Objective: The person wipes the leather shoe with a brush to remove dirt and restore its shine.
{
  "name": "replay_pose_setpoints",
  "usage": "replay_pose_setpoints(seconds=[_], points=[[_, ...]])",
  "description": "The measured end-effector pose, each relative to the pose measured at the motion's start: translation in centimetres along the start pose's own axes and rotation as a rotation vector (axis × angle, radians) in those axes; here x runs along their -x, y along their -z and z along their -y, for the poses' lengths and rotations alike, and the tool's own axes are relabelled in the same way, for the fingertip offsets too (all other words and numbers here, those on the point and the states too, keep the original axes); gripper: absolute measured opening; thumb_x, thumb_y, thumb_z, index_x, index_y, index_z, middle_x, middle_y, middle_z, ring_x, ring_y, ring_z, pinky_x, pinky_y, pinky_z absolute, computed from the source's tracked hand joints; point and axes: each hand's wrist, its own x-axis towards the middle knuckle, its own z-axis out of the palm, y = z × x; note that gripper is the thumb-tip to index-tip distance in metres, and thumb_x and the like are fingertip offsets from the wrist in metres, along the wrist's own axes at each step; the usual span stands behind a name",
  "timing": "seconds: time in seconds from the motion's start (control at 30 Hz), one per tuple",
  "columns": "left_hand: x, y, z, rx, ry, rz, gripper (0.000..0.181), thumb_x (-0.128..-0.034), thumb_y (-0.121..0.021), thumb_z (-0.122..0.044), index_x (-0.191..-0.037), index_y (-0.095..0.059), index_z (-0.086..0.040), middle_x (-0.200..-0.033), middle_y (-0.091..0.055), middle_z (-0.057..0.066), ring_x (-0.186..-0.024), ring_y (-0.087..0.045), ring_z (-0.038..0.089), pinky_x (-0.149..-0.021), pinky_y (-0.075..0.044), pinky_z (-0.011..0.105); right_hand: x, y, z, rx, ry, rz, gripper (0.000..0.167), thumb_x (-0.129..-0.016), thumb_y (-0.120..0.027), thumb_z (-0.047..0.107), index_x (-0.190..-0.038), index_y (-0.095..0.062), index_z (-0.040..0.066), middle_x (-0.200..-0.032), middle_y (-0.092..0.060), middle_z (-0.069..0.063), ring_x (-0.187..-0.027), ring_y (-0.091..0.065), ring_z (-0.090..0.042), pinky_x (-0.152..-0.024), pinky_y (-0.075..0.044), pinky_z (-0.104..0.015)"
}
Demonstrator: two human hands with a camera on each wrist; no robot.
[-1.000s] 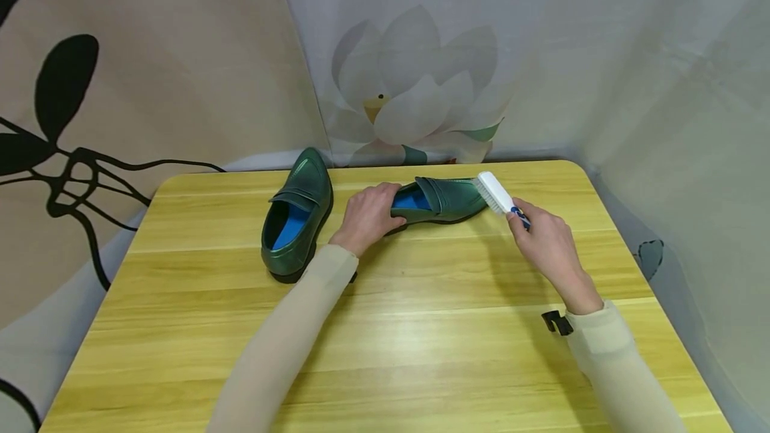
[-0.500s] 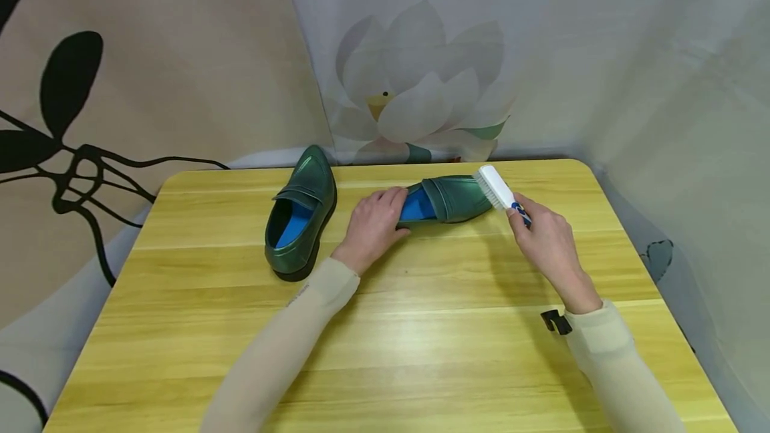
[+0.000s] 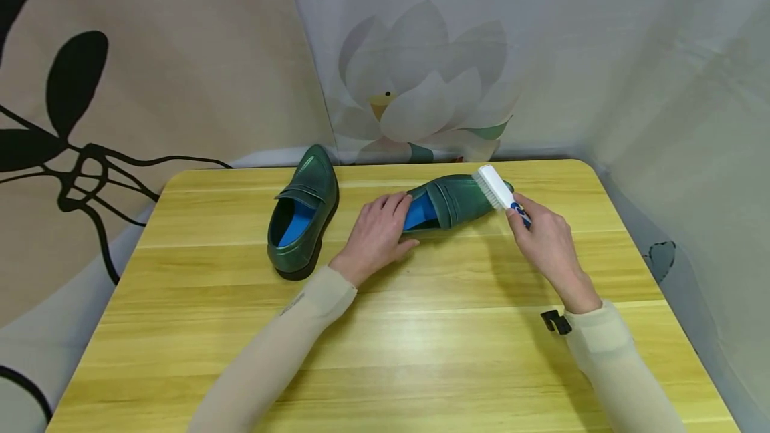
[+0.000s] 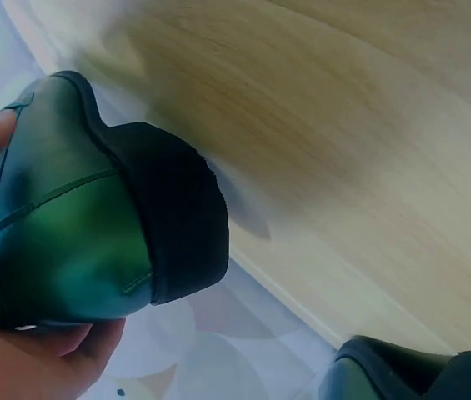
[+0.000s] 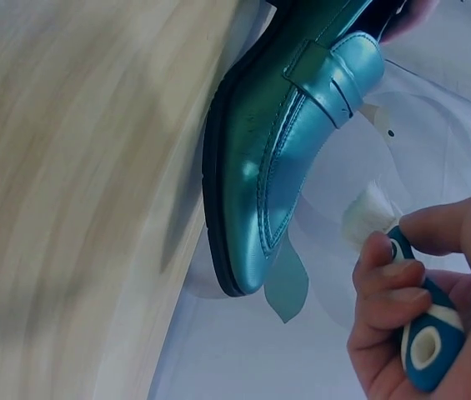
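Note:
My left hand (image 3: 375,236) grips a green metallic loafer (image 3: 463,198) by its heel end, and its blue insole shows. In the left wrist view the thumb and fingers (image 4: 93,354) lie on either side of the loafer's heel (image 4: 77,225), with the dark sole facing the table. My right hand (image 3: 544,239) holds a white brush (image 3: 496,187) by its blue-and-white handle (image 5: 431,342). The bristles (image 5: 368,215) are beside the toe in the head view, and the right wrist view shows them apart from the upper. A matching green loafer (image 3: 303,216) stands upright to the left.
A wooden table (image 3: 397,353) lies under both hands. Behind it hangs a pale cloth (image 3: 601,72) printed with a large white flower and dark leaves. The left loafer stands close to my left forearm.
My left hand has shifted slightly right and turned the gripped loafer, so its heel end sits nearer and its toe points farther back. The right hand and brush have stayed nearly still.

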Motion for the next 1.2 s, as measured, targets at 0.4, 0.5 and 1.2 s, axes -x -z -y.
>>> replay_pose_setpoints(seconds=[0.4, 0.5, 1.2], points=[[0.9, 0.6, -0.5, 0.022, -0.027, 0.011, 0.077, -0.0987, -0.058, -0.063, -0.149, -0.053, -0.005, -0.151, -0.052, 0.016, -0.134, -0.052, 0.038, -0.108, -0.046, 0.053, 0.1, 0.0, -0.2, 0.005, -0.011, 0.012, 0.044, -0.106, -0.058, 0.020, -0.140, -0.059, -0.008, -0.125, -0.066, -0.033, -0.074, -0.063, -0.034, -0.052, -0.043, -0.035], [1.1, 0.9, -0.7, 0.056, -0.026, -0.003, 0.065, -0.1025, -0.056, -0.057, -0.146, -0.058, -0.009, -0.149, -0.054, 0.013, -0.133, -0.054, 0.037, -0.107, -0.046, 0.052, 0.1, 0.0, -0.3, 0.005, -0.013, 0.020, 0.044, -0.107, -0.057, 0.021, -0.140, -0.059, -0.008, -0.125, -0.066, -0.033, -0.073, -0.063, -0.034, -0.053, -0.043, -0.036], [1.4, 1.7, 0.0, 0.536, 0.175, 0.036, 0.057, -0.0904, -0.082, -0.031, -0.140, -0.063, -0.011, -0.141, -0.052, 0.011, -0.127, -0.049, 0.032, -0.106, -0.043, 0.050, 1.8, 1.0, -1.7, -0.005, -0.012, 0.084, 0.047, -0.107, -0.058, 0.022, -0.145, -0.055, -0.006, -0.126, -0.065, -0.033, -0.065, -0.055, -0.026, -0.053, -0.041, -0.032]])
